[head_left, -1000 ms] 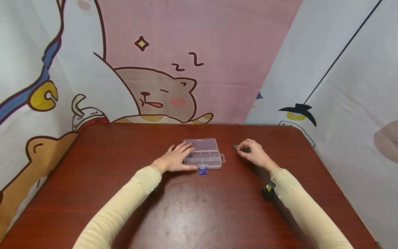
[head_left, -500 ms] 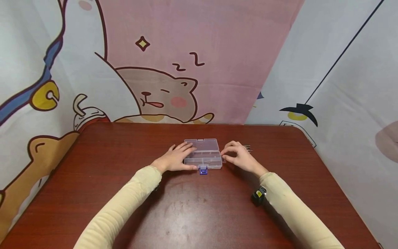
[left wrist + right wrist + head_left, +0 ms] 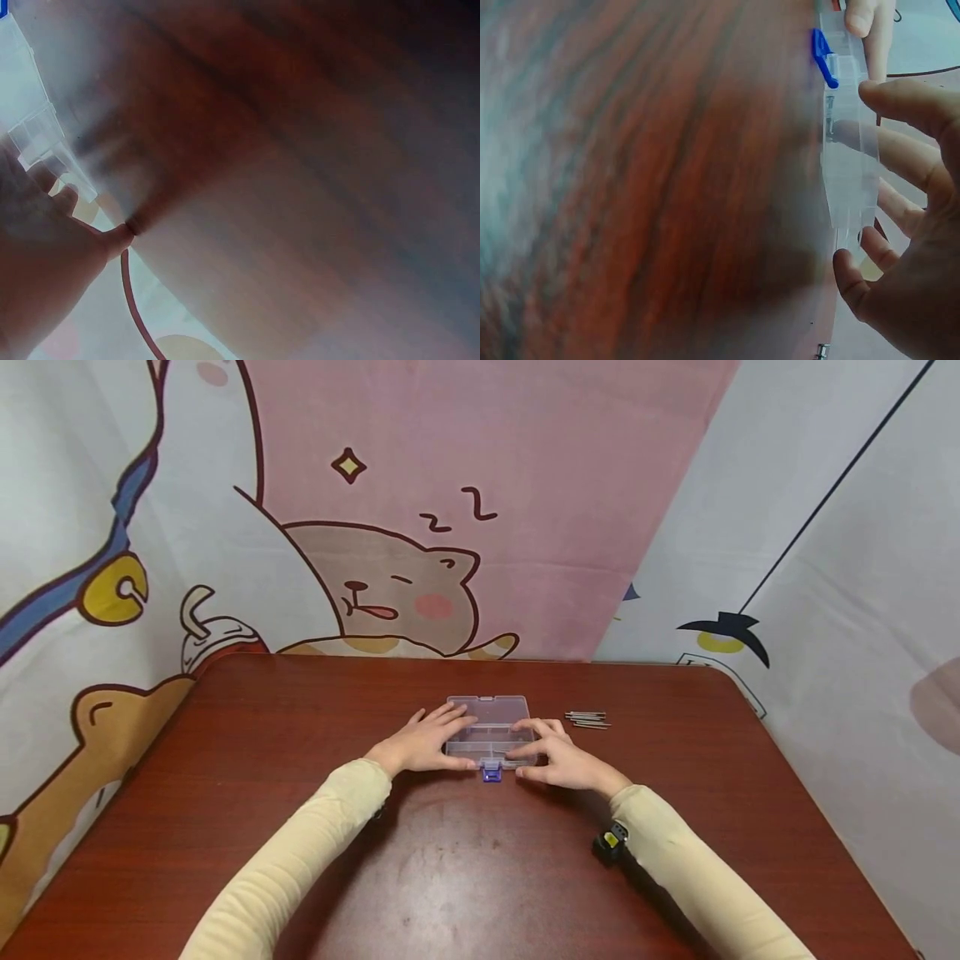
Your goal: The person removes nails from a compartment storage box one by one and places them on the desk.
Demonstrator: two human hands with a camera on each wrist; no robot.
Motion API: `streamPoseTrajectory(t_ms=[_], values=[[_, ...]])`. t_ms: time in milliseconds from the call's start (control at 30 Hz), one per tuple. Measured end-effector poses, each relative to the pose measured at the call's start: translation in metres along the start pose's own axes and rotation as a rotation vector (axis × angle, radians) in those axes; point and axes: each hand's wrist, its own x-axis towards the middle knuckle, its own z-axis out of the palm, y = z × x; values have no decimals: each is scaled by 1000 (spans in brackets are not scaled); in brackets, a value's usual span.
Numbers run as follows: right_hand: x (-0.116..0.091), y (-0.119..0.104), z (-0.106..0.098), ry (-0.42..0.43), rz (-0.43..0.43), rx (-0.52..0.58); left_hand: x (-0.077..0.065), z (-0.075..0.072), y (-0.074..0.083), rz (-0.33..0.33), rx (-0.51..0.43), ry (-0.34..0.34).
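Note:
A clear plastic compartment box [image 3: 468,747] stands with its lid [image 3: 495,708] laid back and its blue latch [image 3: 492,774] hanging at the front. My left hand [image 3: 422,745] rests on the box's left side, fingers spread over lid and compartments, thumb along the front. In the right wrist view, my right hand [image 3: 911,195] has its fingers spread, thumb at the front wall and index finger reaching into the front right compartment. A small thin metal piece [image 3: 830,120] lies there by that fingertip. No pinch shows.
Several thin metal rods [image 3: 587,719], nail-like, lie in a loose bunch on the brown table [image 3: 480,860], to the right of the box. A printed cloth [image 3: 555,510] hangs behind the table's far edge.
My right hand has moved left from the bunch of metal rods, past the box's right end, to its front right compartment, and its fingers have spread. My left hand has stayed put.

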Motion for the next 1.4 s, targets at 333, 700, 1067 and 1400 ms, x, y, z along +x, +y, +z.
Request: streamPoseTrajectory(t_ms=[333, 700, 1067, 1400], values=[[-4, 2, 11, 64, -38, 51, 0, 1, 1, -2, 23, -1], [7, -11, 12, 57, 60, 4, 1, 6, -1, 3, 30, 12], [10, -17, 11, 78, 103, 10, 3, 4, -2, -6, 45, 1], [10, -18, 15, 95, 132, 7, 3, 2, -1, -7, 57, 1]])
